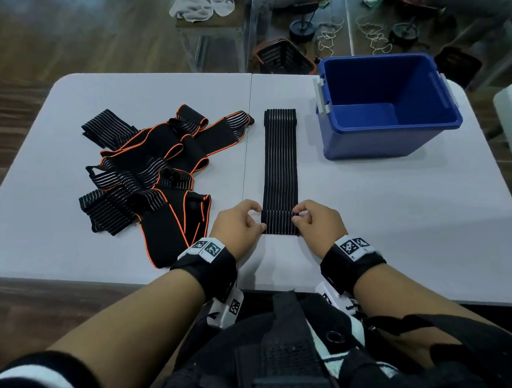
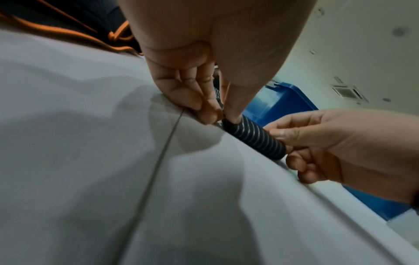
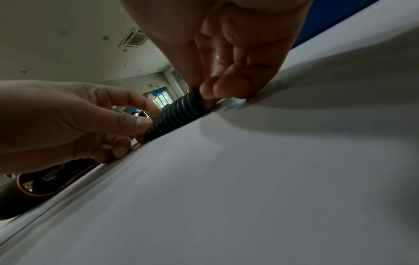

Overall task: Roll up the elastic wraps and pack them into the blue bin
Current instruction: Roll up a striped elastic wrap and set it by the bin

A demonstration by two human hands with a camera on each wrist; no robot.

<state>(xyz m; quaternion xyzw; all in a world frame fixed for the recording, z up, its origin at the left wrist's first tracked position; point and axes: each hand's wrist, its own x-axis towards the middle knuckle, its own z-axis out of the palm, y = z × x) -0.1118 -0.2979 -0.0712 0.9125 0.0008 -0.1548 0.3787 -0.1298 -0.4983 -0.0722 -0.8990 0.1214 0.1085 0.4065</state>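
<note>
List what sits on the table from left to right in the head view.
Pile of orange-trimmed wraps → left hand → striped wrap laid out flat, its near end pinched by both hands → right hand → blue bin, nothing inside it that shows.

Head view: high above near table [image 1: 70, 244] edge, facing forward and down, whole tabletop in frame.

Left wrist view: low, just off table surface, facing along fingers [image 2: 186, 96] toward blue bin [image 2: 283, 104].

Right wrist view: same low height, facing opposite way.

Shared by all three: rolled wrap end [image 1: 278, 221], both hands.
</note>
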